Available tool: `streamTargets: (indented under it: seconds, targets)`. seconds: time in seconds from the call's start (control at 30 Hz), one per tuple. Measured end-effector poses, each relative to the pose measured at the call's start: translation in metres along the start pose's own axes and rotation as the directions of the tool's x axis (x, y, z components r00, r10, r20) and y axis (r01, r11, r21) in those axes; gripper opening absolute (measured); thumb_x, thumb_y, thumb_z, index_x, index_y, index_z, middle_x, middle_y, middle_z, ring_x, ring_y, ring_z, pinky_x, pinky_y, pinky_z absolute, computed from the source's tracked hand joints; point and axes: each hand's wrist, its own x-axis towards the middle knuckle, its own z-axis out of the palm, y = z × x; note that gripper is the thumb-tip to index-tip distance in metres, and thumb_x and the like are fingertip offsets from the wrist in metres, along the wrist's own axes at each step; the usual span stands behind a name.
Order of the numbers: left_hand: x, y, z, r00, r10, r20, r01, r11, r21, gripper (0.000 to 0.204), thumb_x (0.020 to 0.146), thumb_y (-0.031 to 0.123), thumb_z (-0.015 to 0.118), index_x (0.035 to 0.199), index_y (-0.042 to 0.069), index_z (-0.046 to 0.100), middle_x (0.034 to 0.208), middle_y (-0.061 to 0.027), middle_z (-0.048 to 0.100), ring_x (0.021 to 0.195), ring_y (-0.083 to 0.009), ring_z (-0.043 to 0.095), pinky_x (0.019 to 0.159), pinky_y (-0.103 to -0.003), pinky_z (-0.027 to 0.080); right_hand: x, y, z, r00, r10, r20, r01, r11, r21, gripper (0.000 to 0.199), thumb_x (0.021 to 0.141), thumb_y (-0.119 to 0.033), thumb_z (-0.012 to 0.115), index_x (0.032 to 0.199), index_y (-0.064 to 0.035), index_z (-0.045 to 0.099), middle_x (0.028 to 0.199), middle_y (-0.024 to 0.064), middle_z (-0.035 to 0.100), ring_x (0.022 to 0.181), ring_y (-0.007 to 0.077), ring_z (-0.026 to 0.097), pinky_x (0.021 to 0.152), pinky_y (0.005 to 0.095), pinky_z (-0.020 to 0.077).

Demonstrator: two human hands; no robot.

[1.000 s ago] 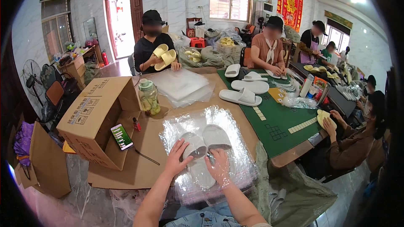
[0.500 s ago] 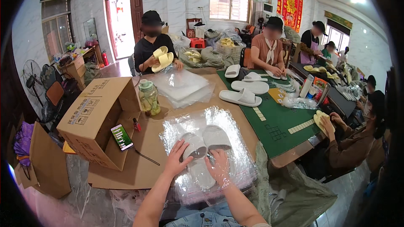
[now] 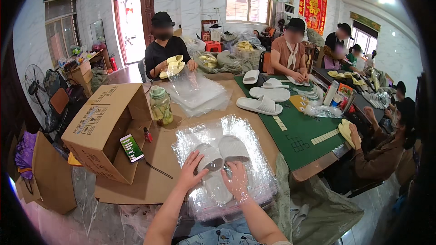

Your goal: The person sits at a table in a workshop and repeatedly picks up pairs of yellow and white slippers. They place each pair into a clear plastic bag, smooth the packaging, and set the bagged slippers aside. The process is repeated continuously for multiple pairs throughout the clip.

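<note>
A pair of light grey slippers (image 3: 234, 147) lies side by side among shiny clear plastic bags (image 3: 259, 172) stacked at the table's near edge. Clear film shows over the toe ends; how far it covers the rest I cannot tell. Pressed on the side of the left slipper (image 3: 210, 158), my left hand (image 3: 192, 171) has its fingers stretched out. My right hand (image 3: 235, 179) rests over the right slipper near its strap, fingers apart, with glossy film around the wrist. Neither hand grips anything.
An open cardboard box (image 3: 102, 127), a phone (image 3: 131, 148) and a green-lidded bottle (image 3: 160, 106) stand to the left. White slippers (image 3: 269, 94) lie on the green mat (image 3: 290, 140) at the right. Across the table, a person (image 3: 165, 54) handles yellow slippers (image 3: 172, 66) beside stacked clear bags (image 3: 200, 97).
My hands and the grey slippers look unmoved. The person opposite has lowered the yellow slippers to a lifted clear bag. At the right, a person's one hand has moved off another yellow pair.
</note>
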Motion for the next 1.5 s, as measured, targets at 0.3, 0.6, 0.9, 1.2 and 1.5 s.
streamTargets:
  seconds: [0.3,0.6,0.9,1.2,1.5]
  targets:
    - [-0.0010,-0.0010,0.0015,1.000,0.006,-0.007,-0.006,1.000,0.005,0.066,0.087,0.039,0.075,0.145,0.015,0.055,0.157,-0.0138,0.042,0.148,-0.0378,0.034,0.119,-0.047,0.032,0.0005,-0.0013,-0.0020,1.000,0.007,0.004,-0.008,1.000,0.016,0.040,0.087,-0.023,0.074,0.121,-0.0048,0.064,0.117,0.0176,0.058,0.110,0.0374,0.056,0.094,0.0471,0.0476]
    - [-0.0007,-0.0030,0.0028,1.000,0.017,-0.015,-0.017,1.000,-0.001,0.066,0.087,0.037,0.075,0.145,0.014,0.055,0.158,-0.0138,0.042,0.147,-0.0377,0.035,0.119,-0.047,0.032,-0.0003,0.0004,0.0004,1.000,-0.008,-0.022,0.008,1.000,0.011,0.039,0.087,-0.023,0.074,0.121,-0.0052,0.064,0.117,0.0166,0.058,0.110,0.0370,0.057,0.094,0.0472,0.0473]
    - [-0.0003,-0.0005,0.0011,1.000,-0.005,0.004,0.005,1.000,-0.003,0.066,0.087,0.039,0.075,0.144,0.014,0.055,0.158,-0.0135,0.042,0.147,-0.0374,0.035,0.120,-0.047,0.032,0.0009,-0.0032,-0.0046,1.000,0.000,0.007,0.000,1.000,0.014,0.040,0.088,-0.024,0.072,0.122,-0.0048,0.063,0.118,0.0183,0.058,0.109,0.0384,0.056,0.094,0.0483,0.0467]
    - [-0.0005,-0.0018,0.0016,1.000,-0.002,0.002,0.002,1.000,0.011,0.066,0.087,0.040,0.074,0.145,0.015,0.054,0.157,-0.0130,0.043,0.148,-0.0368,0.034,0.120,-0.047,0.032,0.0006,-0.0011,-0.0017,1.000,0.001,-0.004,-0.001,1.000,0.021,0.039,0.088,-0.025,0.072,0.121,-0.0044,0.064,0.117,0.0179,0.058,0.110,0.0383,0.056,0.094,0.0481,0.0471]
    - [-0.0001,0.0001,0.0005,1.000,-0.002,0.000,0.002,1.000,0.001,0.065,0.088,0.039,0.075,0.145,0.016,0.055,0.157,-0.0130,0.043,0.148,-0.0367,0.034,0.120,-0.047,0.031,0.0008,0.0005,-0.0010,1.000,0.004,0.002,-0.004,1.000,0.000,0.039,0.088,-0.025,0.072,0.121,-0.0049,0.065,0.118,0.0166,0.058,0.111,0.0373,0.056,0.094,0.0478,0.0475]
